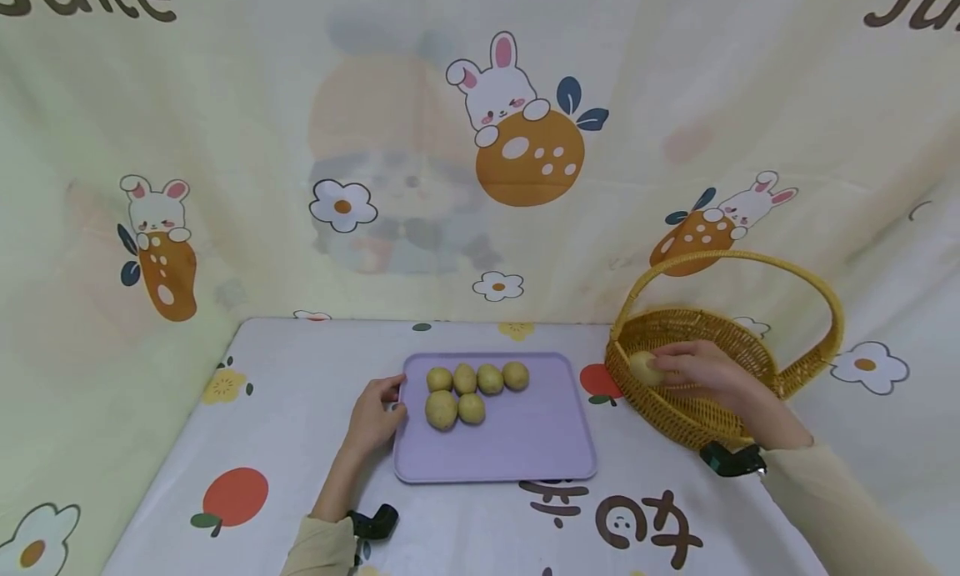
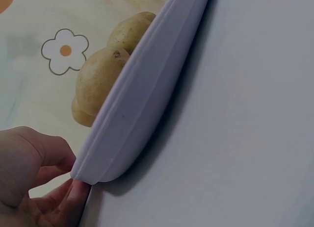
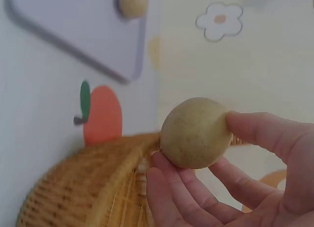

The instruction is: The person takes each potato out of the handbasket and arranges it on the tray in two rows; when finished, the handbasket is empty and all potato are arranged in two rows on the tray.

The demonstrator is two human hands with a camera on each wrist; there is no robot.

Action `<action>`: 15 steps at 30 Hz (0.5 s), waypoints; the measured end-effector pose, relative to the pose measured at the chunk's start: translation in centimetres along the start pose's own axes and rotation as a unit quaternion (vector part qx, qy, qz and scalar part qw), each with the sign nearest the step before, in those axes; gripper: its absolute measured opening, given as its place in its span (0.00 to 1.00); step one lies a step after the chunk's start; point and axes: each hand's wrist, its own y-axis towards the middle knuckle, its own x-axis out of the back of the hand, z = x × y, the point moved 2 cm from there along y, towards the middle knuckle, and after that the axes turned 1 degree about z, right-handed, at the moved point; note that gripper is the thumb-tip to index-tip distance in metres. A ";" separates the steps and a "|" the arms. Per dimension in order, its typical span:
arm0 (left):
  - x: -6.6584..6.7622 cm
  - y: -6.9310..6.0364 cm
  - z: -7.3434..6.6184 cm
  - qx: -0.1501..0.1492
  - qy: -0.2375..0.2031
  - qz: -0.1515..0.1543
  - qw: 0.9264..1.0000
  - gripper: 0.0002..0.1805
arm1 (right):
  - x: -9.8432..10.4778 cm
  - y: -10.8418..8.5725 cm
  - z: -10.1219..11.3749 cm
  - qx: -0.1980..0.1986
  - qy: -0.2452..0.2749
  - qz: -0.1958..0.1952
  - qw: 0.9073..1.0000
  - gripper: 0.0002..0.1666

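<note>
My right hand (image 1: 701, 372) holds a potato (image 3: 196, 133) between thumb and fingers, just inside the left rim of the wicker basket (image 1: 697, 322). In the right wrist view the potato is pale yellow and round, with the thumb on one side and fingertips beneath. At the left edge of the lavender tray (image 1: 525, 443), my left hand (image 1: 373, 418) grips the rim; the left wrist view shows its fingers curled at the tray's edge. Several potatoes (image 1: 441, 411) sit on the tray's left part, a longer back row and two in front.
The basket's tall arched handle (image 1: 750, 259) rises over its opening. A white printed cloth (image 1: 300, 409) covers the table, and a patterned curtain (image 1: 247, 142) hangs close behind. Each wrist carries a small black camera (image 1: 375, 523).
</note>
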 end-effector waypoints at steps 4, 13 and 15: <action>0.1 0.0 0.1 -0.004 0.004 -0.001 1.000 0.29 | -1.3 0.4 0.9 0.005 0.000 -0.006 1.000 0.34; 0.0 0.0 0.0 -0.011 -0.002 0.000 1.000 0.29 | -3.7 1.3 1.8 0.013 0.024 0.013 1.000 0.31; 0.1 0.1 -0.1 -0.016 -0.001 0.001 1.000 0.29 | -4.1 1.5 1.8 0.016 0.018 0.014 1.000 0.31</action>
